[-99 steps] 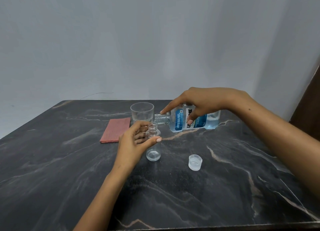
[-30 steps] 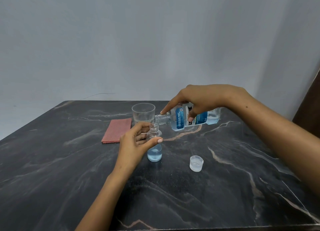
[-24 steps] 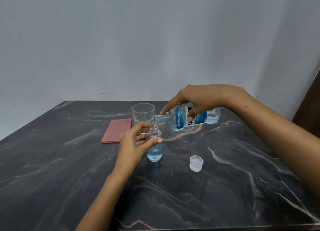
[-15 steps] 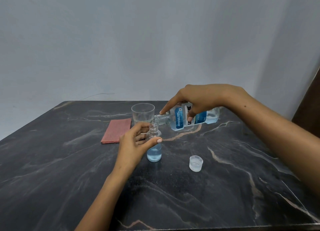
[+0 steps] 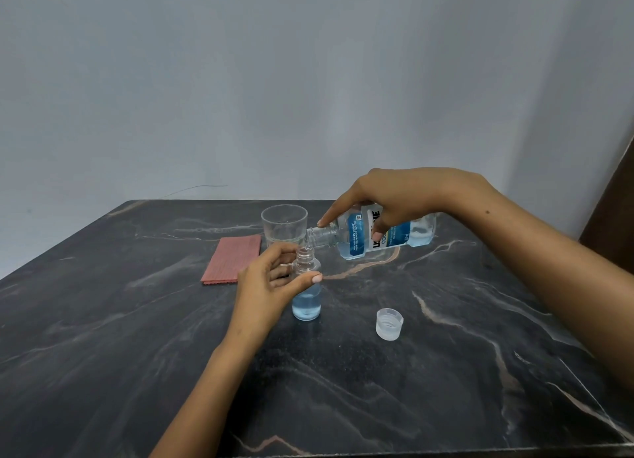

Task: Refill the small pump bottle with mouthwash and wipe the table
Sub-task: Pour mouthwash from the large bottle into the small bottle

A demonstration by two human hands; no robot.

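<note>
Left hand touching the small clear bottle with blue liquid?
Touching. Head view: left hand wraps the small clear bottle, thumb pressed across its front.

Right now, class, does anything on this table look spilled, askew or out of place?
Nothing stands out. The mouthwash bottle is tipped deliberately over the small bottle; its cap sits upright, and no spill shows on the table.

We see a counter (image 5: 446, 372) of black stone, veined with grey-white streaks and a few tan ones. On it lies a cloth (image 5: 231, 259) of dusty red-pink with fine ribbed lines. Our small bottle (image 5: 306, 294) is clear, its lower part pale blue with liquid. The mouthwash bottle (image 5: 380, 234) is clear too, holding light blue, with a blue-and-white label bearing black letters. The glass (image 5: 284, 226) is colourless; the cap (image 5: 389, 324) is a translucent white. The wall (image 5: 240, 80) is plain grey-blue.
</note>
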